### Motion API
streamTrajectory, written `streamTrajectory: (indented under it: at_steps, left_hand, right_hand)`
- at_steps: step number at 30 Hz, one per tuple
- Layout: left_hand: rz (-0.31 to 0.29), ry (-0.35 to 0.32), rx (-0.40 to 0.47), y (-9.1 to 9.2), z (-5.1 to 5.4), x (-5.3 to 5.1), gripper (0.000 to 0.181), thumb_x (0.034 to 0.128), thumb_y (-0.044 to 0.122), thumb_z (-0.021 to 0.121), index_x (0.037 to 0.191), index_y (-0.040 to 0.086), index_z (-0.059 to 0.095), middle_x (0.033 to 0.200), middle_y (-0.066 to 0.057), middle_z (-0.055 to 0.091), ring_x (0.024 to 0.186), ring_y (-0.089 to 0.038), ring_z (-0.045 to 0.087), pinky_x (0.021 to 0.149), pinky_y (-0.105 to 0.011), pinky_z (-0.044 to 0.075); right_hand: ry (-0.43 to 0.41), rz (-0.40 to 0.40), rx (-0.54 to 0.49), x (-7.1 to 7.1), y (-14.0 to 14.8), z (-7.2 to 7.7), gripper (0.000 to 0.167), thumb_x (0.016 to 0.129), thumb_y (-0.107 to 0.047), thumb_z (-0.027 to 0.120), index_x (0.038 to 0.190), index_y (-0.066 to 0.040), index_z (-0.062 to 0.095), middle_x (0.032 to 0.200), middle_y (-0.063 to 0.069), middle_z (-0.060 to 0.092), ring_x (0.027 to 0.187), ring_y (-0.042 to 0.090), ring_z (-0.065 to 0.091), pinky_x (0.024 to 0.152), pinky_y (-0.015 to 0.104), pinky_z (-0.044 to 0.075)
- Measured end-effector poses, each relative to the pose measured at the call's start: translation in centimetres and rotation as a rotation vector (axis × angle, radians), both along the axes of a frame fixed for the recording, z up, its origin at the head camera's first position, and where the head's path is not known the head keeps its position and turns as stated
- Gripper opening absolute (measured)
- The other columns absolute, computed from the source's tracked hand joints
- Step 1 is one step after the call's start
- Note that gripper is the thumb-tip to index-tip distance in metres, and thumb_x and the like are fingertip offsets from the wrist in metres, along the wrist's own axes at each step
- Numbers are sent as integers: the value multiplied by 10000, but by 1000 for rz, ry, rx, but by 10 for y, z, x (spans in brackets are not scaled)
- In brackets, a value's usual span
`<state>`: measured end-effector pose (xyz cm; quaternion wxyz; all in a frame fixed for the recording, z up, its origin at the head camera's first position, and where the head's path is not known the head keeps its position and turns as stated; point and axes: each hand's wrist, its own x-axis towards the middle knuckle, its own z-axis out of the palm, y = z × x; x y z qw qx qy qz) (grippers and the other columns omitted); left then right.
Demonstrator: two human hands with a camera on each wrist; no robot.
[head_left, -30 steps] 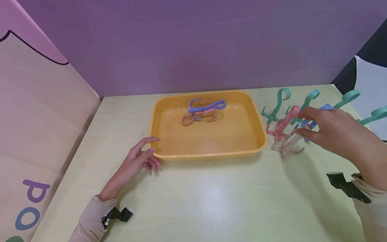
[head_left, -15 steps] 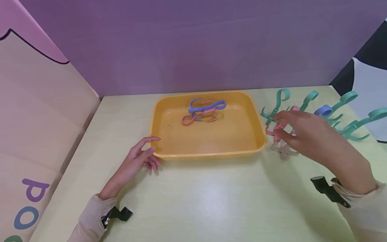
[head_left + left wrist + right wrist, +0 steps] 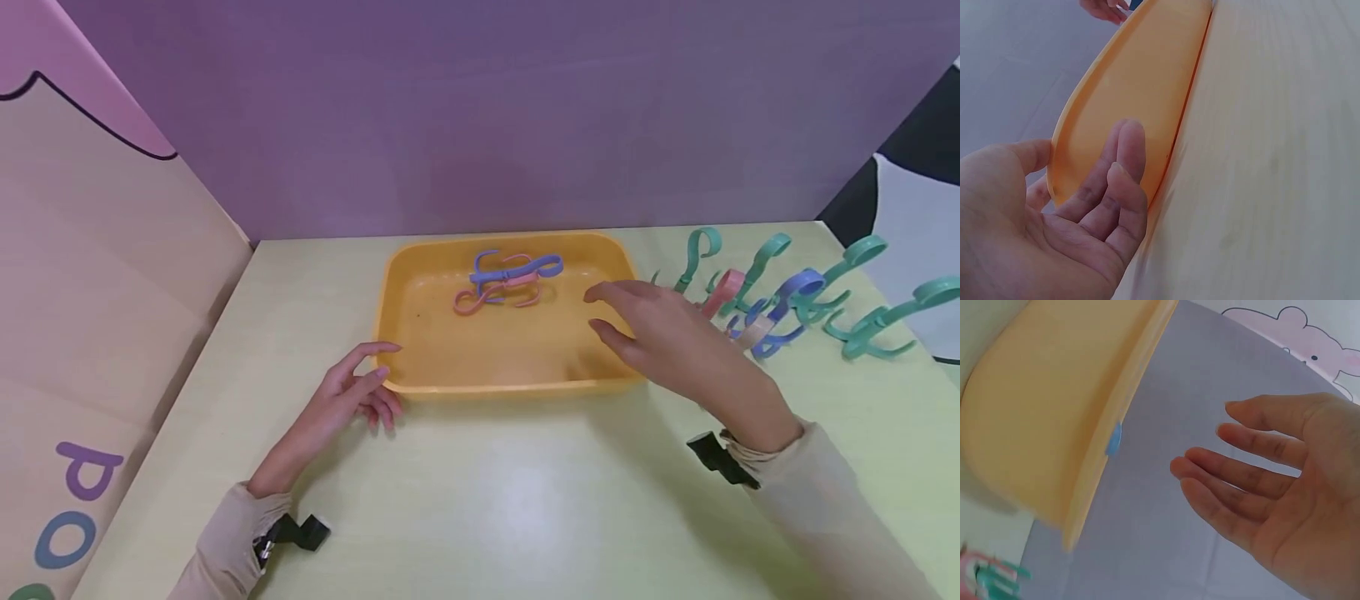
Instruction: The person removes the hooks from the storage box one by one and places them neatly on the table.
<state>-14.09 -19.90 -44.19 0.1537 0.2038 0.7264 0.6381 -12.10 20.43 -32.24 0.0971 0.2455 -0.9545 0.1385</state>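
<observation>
A yellow-orange tray (image 3: 510, 387) holds a blue plastic claw hook (image 3: 510, 272) and a pink one (image 3: 471, 305), which cross each other. My left hand (image 3: 337, 408) rests at the tray's front left corner, index finger over the rim, the others loosely bent; in the left wrist view, its fingers (image 3: 1129, 150) lie against the tray's outside. Over the tray's right end hovers my right hand (image 3: 667, 342). Nothing sits between its spread thumb and fingers, as the right wrist view confirms. That hand partly hides the pink hook (image 3: 723, 292) and beige hook (image 3: 752, 332) behind it.
Several green hooks (image 3: 759, 260) and a blue hook (image 3: 787, 296) stand on the table right of the tray. A purple panel (image 3: 510, 117) closes off the back, and a pale printed panel (image 3: 97, 292) rises on the left.
My right hand has moved left from among the standing hooks to above the tray's right end, its thumb and fingers spread. My left hand has stayed at the tray corner.
</observation>
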Motion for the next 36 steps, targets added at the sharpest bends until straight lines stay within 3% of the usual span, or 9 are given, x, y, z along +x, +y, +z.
streamTrajectory:
  at_steps: [4, 12, 18, 22, 27, 31, 36]
  left_hand:
    - [-3, -3, 0, -1, 1, 0, 430, 1084, 257, 438, 1469, 77, 374, 816, -226, 710, 626, -372, 680, 530, -367, 544]
    - [2, 5, -8, -1, 3, -2, 432, 1083, 261, 440, 1460, 61, 375, 816, -258, 699, 621, -387, 673, 527, -368, 542]
    - [-3, -10, 1, -1, 2, -1, 438, 1082, 259, 446, 1457, 47, 368, 811, -267, 690, 617, -390, 668, 520, -362, 531]
    - [-13, -8, 9, 1, 1, -1, 434, 1084, 247, 440, 1462, 49, 362, 811, -255, 693, 617, -383, 671, 518, -359, 533]
    - [-20, -10, 16, 4, 1, -4, 439, 1081, 265, 449, 1468, 73, 373, 818, -240, 700, 624, -384, 672, 526, -365, 539]
    - [-16, -11, 13, 5, 2, -4, 440, 1078, 267, 455, 1467, 76, 377, 811, -240, 700, 619, -383, 672, 524, -365, 538]
    - [-16, -5, 18, 4, 1, -4, 430, 1081, 251, 448, 1460, 59, 377, 809, -251, 693, 614, -385, 670, 516, -362, 533]
  right_hand:
    - [24, 22, -6, -7, -15, -2, 280, 939, -122, 676, 1200, -38, 623, 1078, 120, 692, 820, 273, 654, 701, 428, 542]
    - [61, 15, -69, -31, -37, 6, 274, 950, -139, 664, 1193, -16, 635, 1063, 143, 699, 888, 307, 650, 745, 457, 534]
    - [31, -2, -157, -54, -45, 12, 235, 948, -103, 649, 1150, 16, 645, 1087, 136, 698, 979, 310, 640, 871, 463, 502]
    - [0, -48, -175, -64, -47, 13, 273, 959, -121, 624, 1191, 22, 626, 1135, 170, 680, 1001, 339, 627, 875, 487, 493]
    - [4, -77, -151, -76, -45, 3, 311, 947, -119, 645, 1215, 31, 596, 1176, 199, 661, 1002, 370, 626, 862, 499, 493]
    - [-9, -64, -118, -88, -42, -12, 385, 945, -125, 663, 1270, 56, 563, 1249, 245, 611, 1121, 436, 575, 975, 523, 450]
    - [-128, -95, -71, -95, -41, -30, 508, 967, -163, 649, 1395, 52, 481, 1419, 315, 460, 1292, 535, 405, 1078, 583, 356]
